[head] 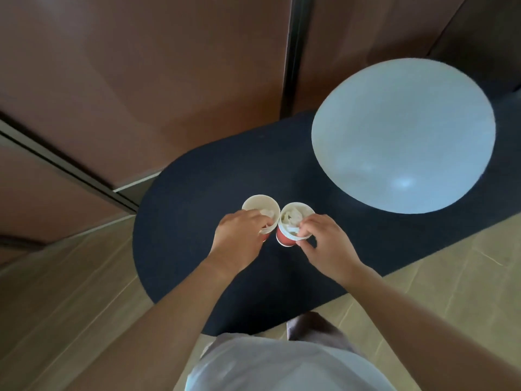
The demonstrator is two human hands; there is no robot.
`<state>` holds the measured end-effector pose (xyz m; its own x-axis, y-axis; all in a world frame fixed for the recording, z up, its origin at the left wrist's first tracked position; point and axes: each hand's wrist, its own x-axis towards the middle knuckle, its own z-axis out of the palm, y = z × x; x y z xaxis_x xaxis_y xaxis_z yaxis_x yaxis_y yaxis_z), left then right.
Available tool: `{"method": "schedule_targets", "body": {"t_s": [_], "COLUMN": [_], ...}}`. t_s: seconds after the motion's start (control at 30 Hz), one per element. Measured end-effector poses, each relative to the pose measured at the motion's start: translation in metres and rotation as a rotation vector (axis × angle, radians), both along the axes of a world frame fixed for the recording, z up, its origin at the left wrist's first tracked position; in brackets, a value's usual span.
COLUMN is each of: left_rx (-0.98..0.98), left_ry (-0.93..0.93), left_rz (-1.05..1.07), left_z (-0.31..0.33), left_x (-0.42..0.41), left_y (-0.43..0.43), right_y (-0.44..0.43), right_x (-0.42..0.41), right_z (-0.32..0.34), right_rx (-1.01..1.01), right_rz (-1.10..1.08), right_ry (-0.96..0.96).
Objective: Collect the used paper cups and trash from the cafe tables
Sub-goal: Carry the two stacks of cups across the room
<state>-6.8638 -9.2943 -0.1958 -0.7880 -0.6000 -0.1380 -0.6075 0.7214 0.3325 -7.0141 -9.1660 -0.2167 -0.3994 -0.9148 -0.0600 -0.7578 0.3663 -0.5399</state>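
While left hand (239, 235) curls on the left paper cup (258, 206) rim and right hand (327, 244) pinches the right paper cup (284, 239) rim (tissue-stuffed, touching, on dark table (197, 193)), both look light, crushable: grip rims gently.

A red paper cup with a white inside (258, 206) is at the fingertips of the left hand (239, 235). A second red paper cup (284, 240) is at the fingertips of the right hand (328, 245). The two stand side by side between the hands, rims touching. Crumpled white paper (293, 217) lies in each. Hands and cups are over a dark blue oblong surface with a rounded end (225, 176). Beyond and right of the right hand, a pale round tabletop (403, 136) overlaps that surface. Brown wall panels (141, 80) stand beyond the left hand. Light wooden floor (70, 292) lies left of it.
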Motion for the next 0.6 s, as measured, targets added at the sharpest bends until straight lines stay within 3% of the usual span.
{"method": "schedule_targets", "body": {"t_s": [0.27, 0.6], "left_rx": [0.040, 0.087], "left_ry": [-0.032, -0.098], "left_rz": [0.200, 0.344], "left_z": [-0.041, -0.086], "left_x": [-0.028, -0.042], "left_y": [-0.003, 0.001], "right_y": [-0.039, -0.055], "right_x": [-0.043, -0.053], "right_z": [-0.038, -0.079], "right_rx": [0.102, 0.143], "right_rz": [0.189, 0.236], "right_ry": [-0.008, 0.019]}}
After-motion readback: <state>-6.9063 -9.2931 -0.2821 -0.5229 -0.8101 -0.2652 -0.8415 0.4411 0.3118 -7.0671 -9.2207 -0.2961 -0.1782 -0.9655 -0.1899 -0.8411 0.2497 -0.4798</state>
